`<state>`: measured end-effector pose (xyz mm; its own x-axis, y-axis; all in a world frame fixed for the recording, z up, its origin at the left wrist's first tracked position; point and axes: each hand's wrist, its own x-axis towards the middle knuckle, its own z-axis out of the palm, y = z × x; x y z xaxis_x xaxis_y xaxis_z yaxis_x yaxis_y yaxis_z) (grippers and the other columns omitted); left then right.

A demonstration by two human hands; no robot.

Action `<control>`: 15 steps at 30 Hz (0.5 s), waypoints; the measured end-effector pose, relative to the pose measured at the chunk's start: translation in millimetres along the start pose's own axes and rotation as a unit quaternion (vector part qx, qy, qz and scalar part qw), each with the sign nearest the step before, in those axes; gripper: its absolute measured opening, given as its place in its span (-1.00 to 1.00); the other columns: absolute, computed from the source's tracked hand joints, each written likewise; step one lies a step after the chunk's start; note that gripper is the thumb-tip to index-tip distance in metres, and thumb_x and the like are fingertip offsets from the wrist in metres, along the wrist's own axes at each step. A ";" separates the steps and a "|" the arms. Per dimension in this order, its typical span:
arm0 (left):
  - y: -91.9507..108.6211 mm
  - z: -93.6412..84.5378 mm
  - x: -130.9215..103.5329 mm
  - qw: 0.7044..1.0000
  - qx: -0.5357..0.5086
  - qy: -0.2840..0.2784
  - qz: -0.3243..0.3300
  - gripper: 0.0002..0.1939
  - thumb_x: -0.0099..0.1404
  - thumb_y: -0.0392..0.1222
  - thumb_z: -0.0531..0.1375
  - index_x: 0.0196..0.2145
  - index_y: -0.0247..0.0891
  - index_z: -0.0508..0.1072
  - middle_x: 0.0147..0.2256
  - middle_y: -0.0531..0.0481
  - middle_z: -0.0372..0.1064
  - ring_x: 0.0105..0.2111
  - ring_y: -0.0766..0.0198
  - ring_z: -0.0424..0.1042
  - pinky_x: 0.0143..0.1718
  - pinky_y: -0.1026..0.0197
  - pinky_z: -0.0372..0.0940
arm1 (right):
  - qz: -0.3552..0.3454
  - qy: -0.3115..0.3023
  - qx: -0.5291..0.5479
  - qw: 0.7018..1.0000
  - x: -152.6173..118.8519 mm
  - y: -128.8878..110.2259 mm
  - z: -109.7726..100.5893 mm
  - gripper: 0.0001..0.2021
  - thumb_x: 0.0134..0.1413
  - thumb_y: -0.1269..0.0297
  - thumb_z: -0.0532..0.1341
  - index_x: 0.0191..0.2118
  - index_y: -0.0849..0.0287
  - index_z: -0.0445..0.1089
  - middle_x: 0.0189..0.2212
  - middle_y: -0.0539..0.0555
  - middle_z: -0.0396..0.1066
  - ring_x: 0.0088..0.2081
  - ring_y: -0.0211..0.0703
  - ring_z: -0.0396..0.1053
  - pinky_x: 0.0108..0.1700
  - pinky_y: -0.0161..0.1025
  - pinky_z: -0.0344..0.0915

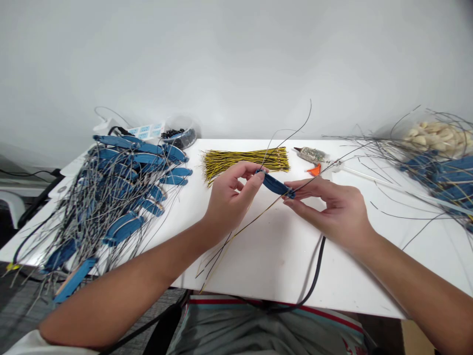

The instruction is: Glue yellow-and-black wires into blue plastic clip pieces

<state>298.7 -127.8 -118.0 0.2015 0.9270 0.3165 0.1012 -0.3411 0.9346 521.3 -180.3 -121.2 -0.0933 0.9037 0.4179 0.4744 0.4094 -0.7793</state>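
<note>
Between my two hands, above the white table, is a small curved blue piece (275, 184) with thin wires running out from its ends. My left hand (236, 192) pinches its left end between thumb and fingers. At its right end, the thumb and fingers of my right hand (327, 207) close on the piece where dark and yellowish wires cross. Behind my hands lies a flat bundle of yellow-and-black wires (247, 160). A glue gun (312, 155) with a clear body and orange trigger rests on its side behind my right hand.
Many blue pieces with grey wires (125, 182) are heaped at the left, some over the table edge. Behind them are a power strip (146, 131) and a clear tub (181, 132) of small black parts. More wired blue pieces (454, 170) and a bag of cream-coloured pieces (438, 135) lie right.
</note>
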 end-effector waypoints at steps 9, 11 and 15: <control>0.5 -0.6 0.0 1.000 -0.003 -0.003 -0.031 -0.82 0.41 -0.10 0.27 -0.19 -0.24 0.62 -0.37 0.04 0.40 -0.53 0.44 0.19 -0.60 0.32 0.03 | 0.014 -0.024 0.046 0.999 1.8 5.0 0.2 -0.79 0.22 0.21 0.48 -0.04 0.02 0.67 -0.08 0.09 0.68 -0.19 -0.05 0.66 -0.11 -0.12 0.62; -0.7 -0.6 -0.2 0.999 -0.014 -0.007 -0.050 -0.82 0.41 -0.08 0.27 -0.19 -0.24 0.59 -0.41 0.07 0.34 -0.57 0.46 0.12 -0.63 0.31 -0.03 | 0.046 -0.036 0.087 0.995 3.1 6.6 0.6 -0.79 0.21 0.18 0.49 -0.05 0.04 0.67 -0.07 0.11 0.68 -0.17 -0.04 0.66 -0.07 -0.11 0.61; -4.9 -1.2 -0.3 0.998 -0.016 -0.020 -0.052 -0.80 0.42 -0.04 0.26 -0.17 -0.22 0.58 -0.42 0.08 0.31 -0.55 0.43 0.17 -0.61 0.31 0.03 | 0.106 -0.033 0.179 0.978 6.4 12.1 1.1 -0.77 0.21 0.15 0.50 -0.06 0.05 0.64 -0.20 0.09 0.68 -0.21 -0.06 0.66 -0.08 -0.14 0.61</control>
<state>296.9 -126.2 -122.5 0.2301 0.9500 0.2112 0.0931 -0.2375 0.9669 525.5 -169.5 -128.4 -0.0878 0.9741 0.2082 0.1536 0.2198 -0.9634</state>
